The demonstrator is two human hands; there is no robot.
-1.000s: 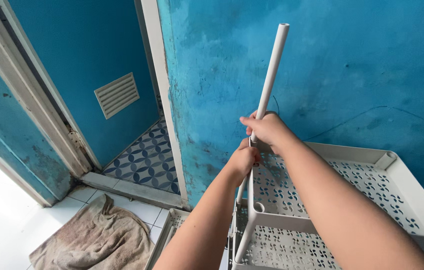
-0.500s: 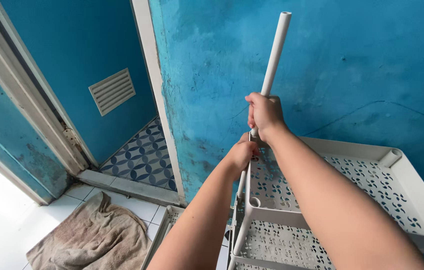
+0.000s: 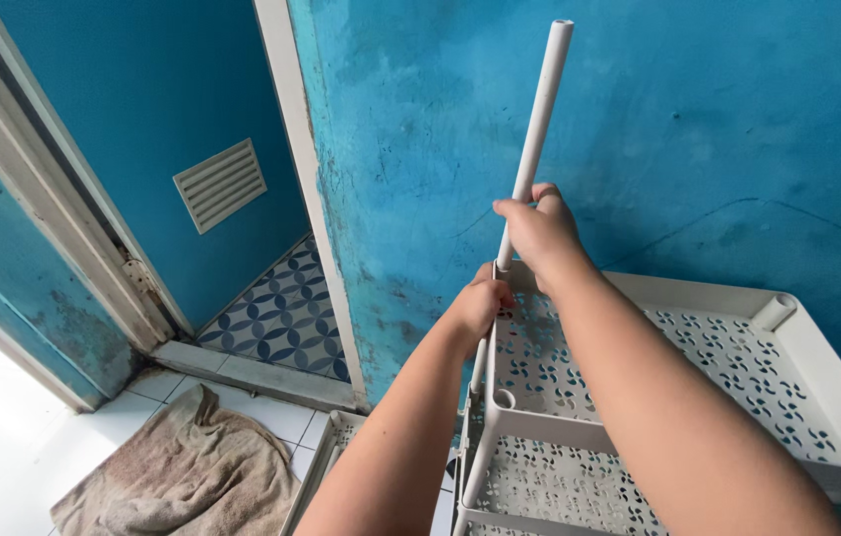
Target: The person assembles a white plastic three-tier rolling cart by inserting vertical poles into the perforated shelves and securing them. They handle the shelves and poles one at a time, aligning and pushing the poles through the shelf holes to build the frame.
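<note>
Both hands are closed around a long, slim, white plastic tube (image 3: 536, 129) that stands nearly upright, leaning a little to the right at its open top end. The right hand (image 3: 536, 230) wraps it higher up, fingers curled fully round; the left hand (image 3: 480, 303) grips just below, touching the tube where it runs down toward the near-left corner of a cream, perforated plastic shelf tray (image 3: 738, 347). A second tray of the same kind (image 3: 549, 486) sits under the first, and the tube's lower part passes along their left edge.

The tube looks light, stiff and hollow, with a smooth and probably slippery skin, so a full wrap suits it better than a pinch; held low, near the tray, it should wobble less than near the free top. The trays look thin and light, likely to flex or shift under a hard push.

Left of the tray stands a rough blue painted wall (image 3: 420, 149), then a blue door with a white louvred vent (image 3: 220, 184). A crumpled beige cloth (image 3: 182, 476) lies on the white floor tiles.
</note>
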